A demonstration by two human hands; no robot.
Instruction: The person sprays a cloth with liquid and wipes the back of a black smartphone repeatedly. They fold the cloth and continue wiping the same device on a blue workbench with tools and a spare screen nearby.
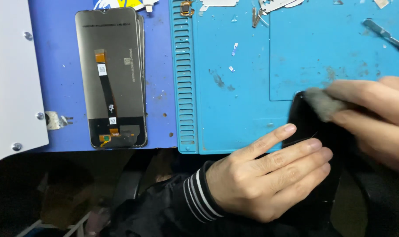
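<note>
Left hand (265,175): fingers spread flat, pinning glossy black phone panel (305,123) to the surface edge; right hand (375,118) pinches grey wiping cloth (322,103) against it.

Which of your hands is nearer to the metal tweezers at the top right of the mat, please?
Right. The right hand, pressing a grey cloth, lies just below the tweezers; the left hand rests farther down-left.
</note>
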